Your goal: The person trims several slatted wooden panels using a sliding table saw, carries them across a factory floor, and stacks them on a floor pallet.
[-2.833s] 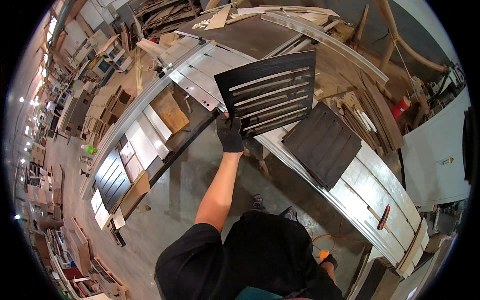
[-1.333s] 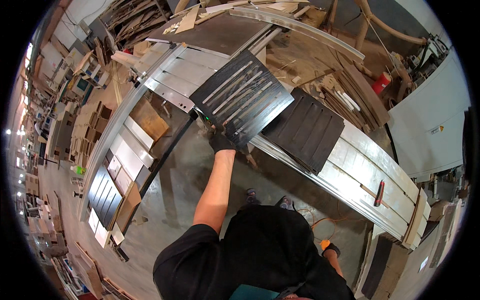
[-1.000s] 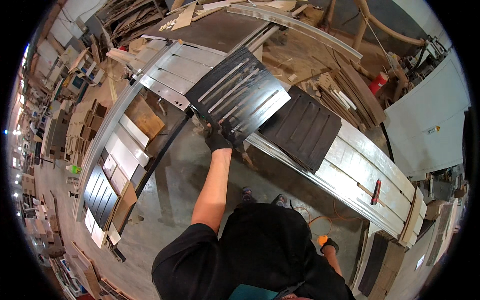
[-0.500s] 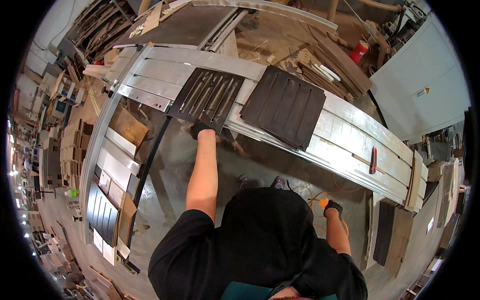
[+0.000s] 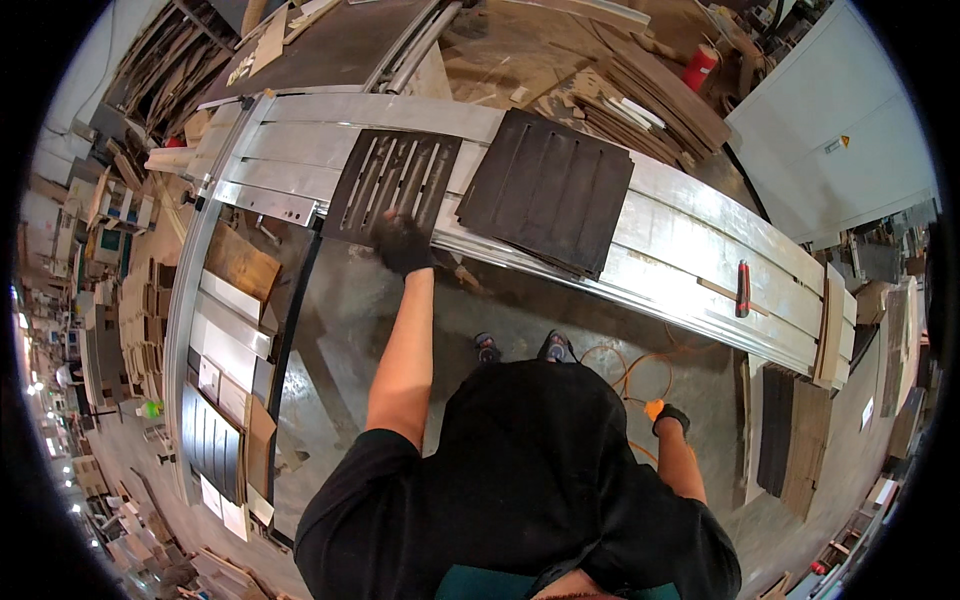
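Observation:
A dark panel with long slots (image 5: 395,185) lies on the metal sliding table (image 5: 310,145). My left hand (image 5: 402,246), in a black glove, is over its near edge; its fingers are blurred, so I cannot make out whether they grip the panel. Just to the right rests a stack of dark grooved panels (image 5: 548,190), slightly fanned at the edges. Low on my right side, my right hand (image 5: 672,419), also gloved, is closed round an orange air blow gun (image 5: 654,409). An orange hose (image 5: 628,378) loops from it across the floor.
A red-and-black hand tool (image 5: 743,289) lies on the table's right part. Upright boards (image 5: 800,440) stand below that end. At left, a rail frame holds more panels (image 5: 210,440). A white cabinet (image 5: 830,120) and wood offcuts (image 5: 650,90) are beyond the table.
My left hand has shifted from the slotted panel's near edge to a place more over its surface. More of the slots look bright and see-through. My right hand keeps the blow gun low.

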Demonstrator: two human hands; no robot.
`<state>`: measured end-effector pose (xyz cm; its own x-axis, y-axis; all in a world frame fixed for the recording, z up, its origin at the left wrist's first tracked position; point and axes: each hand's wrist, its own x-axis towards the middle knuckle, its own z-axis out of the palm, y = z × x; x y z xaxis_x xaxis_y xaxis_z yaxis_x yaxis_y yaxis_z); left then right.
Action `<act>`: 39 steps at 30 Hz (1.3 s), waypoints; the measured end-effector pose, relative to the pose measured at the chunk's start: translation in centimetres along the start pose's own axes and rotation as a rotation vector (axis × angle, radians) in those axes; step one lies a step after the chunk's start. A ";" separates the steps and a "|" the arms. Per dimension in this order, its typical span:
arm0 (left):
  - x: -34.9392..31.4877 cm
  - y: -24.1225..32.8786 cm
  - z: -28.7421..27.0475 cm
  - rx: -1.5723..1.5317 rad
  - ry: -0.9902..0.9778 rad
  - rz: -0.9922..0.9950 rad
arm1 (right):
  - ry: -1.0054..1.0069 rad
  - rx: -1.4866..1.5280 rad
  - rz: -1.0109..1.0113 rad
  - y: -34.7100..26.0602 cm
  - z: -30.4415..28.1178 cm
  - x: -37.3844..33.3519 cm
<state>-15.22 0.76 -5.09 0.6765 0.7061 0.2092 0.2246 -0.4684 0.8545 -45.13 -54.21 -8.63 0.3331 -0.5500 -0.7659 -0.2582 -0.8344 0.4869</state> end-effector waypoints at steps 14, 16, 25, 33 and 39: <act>4.1 8.2 10.0 1.009 -0.932 0.055 | 0.059 0.090 -0.030 1.3 2.2 2.4; 3.0 11.2 9.4 1.011 -1.013 0.050 | 0.026 0.110 -0.012 1.4 3.0 1.9; 3.6 12.0 9.6 0.793 -1.073 -0.024 | -0.050 0.142 -0.038 1.7 6.8 3.0; 1.8 13.6 6.7 0.233 -1.121 -0.403 | -0.056 0.191 -0.070 2.8 3.5 0.1; 1.1 11.9 6.0 -0.249 -1.246 -0.569 | -0.092 0.172 -0.051 3.5 4.9 3.3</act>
<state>-7.60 -7.27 2.45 0.7371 -0.2291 -0.6358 0.6363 -0.0815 0.7671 -49.42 -58.79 -11.49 0.2670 -0.4951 -0.8268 -0.3966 -0.8384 0.3740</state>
